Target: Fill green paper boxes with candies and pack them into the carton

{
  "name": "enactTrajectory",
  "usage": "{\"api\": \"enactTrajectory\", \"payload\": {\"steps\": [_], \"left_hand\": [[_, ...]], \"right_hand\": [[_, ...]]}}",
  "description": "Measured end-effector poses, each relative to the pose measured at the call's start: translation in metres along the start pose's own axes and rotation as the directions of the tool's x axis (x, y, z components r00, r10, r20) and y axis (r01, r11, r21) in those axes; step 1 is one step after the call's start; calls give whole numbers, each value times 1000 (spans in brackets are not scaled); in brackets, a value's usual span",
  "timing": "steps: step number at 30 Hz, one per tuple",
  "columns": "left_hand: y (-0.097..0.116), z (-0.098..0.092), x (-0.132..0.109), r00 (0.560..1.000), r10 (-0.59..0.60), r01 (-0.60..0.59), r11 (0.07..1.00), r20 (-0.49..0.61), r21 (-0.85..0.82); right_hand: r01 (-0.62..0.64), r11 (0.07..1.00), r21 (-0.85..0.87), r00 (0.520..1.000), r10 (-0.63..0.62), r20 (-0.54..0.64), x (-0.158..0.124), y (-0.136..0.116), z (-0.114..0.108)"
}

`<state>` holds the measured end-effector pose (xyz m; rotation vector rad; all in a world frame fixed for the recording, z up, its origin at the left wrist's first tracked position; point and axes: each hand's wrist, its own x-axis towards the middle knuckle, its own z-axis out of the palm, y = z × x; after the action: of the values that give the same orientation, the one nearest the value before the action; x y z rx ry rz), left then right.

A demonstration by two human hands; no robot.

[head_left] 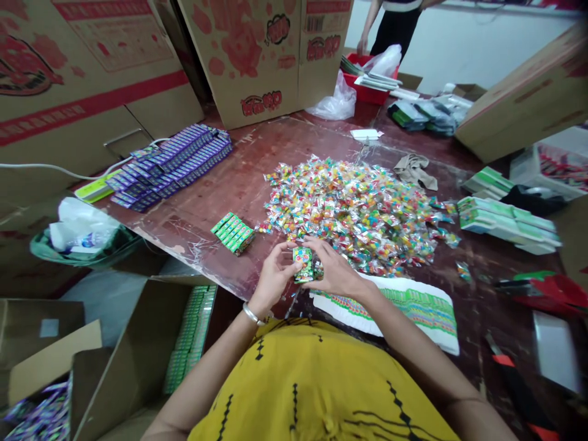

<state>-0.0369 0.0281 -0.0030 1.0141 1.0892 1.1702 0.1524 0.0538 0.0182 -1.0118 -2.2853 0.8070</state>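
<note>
Both hands meet over the near edge of a dark red table (220, 196). My left hand (274, 271) and my right hand (334, 268) together grip a small green box (303, 263), fingers pinched round it. A silver bangle sits on my left wrist. Just beyond lies a big heap of small colourful wrapped sweets (353, 211). A stack of flat green box blanks (413, 306) lies under my right forearm. A small row of filled green boxes (233, 232) rests to the left of my hands.
Purple boxes (172, 162) lie in rows at the far left. Large cartons (261, 55) stand behind. An open carton of green boxes (190, 334) sits on the floor at left. Green packs (505, 217) pile at right. Another person (395, 24) stands at the back by a red tray (370, 92).
</note>
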Motion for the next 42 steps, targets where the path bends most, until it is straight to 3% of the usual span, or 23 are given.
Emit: {"api": "enactTrajectory", "payload": {"steps": [4, 7, 8, 10, 13, 15, 18, 20, 22, 26, 28, 31, 34, 36, 39, 42], "left_hand": [[-5, -7, -1, 998, -61, 61, 998, -13, 19], [-3, -27, -2, 992, 59, -20, 946, -109, 324], [-2, -35, -2, 977, 148, -57, 873, -152, 484], [2, -54, 2, 924, 338, -77, 623, -179, 778], [6, -78, 12, 871, 476, -8, 253, -118, 967], [8, -88, 20, 864, 494, 43, 124, -99, 991], [9, -91, 26, 845, 523, 93, 65, -113, 994], [6, -82, 23, 832, 544, 62, 105, -110, 993], [0, -64, 16, 850, 525, -57, 178, -45, 982], [-22, -18, -4, 915, 339, -325, 293, 220, 899], [-34, 0, -11, 918, 248, -376, 304, 308, 875], [-45, 13, -14, 925, 193, -373, 306, 326, 876], [-42, 15, -14, 933, 199, -353, 350, 299, 868], [-33, 15, -15, 934, 213, -353, 443, 286, 824], [-13, 16, -14, 951, 164, -296, 729, 263, 617], [3, 17, -7, 939, -33, -67, 958, 341, 278]], "right_hand": [[43, 998, -52, 997, -47, -62, 2, 3, 16], [8, 999, -48, 999, -10, -38, 2, 4, 26], [-21, 999, -50, 999, 20, -34, 1, 4, 28], [-92, 994, -57, 995, 89, -53, -1, 7, 29], [-169, 983, -77, 981, 160, -108, -6, 16, 25], [-200, 976, -91, 972, 185, -147, -10, 24, 20], [-236, 965, -112, 953, 208, -220, -21, 36, 10], [-270, 953, -136, 938, 229, -259, -30, 43, 4], [-306, 933, -189, 931, 252, -262, -38, 49, -1], [-325, 879, -348, 943, 275, -185, -46, 51, 2], [-318, 858, -403, 947, 271, -171, -46, 49, 7], [-315, 868, -383, 946, 254, -202, -43, 45, 12], [-345, 913, -219, 911, 269, -314, -40, 41, 8], [-350, 936, -31, 881, 318, -351, -38, 38, 1], [-323, 886, 332, 876, 413, -250, -36, 33, -13], [-269, 751, 603, 893, 430, -136, -34, 27, -22]]}}
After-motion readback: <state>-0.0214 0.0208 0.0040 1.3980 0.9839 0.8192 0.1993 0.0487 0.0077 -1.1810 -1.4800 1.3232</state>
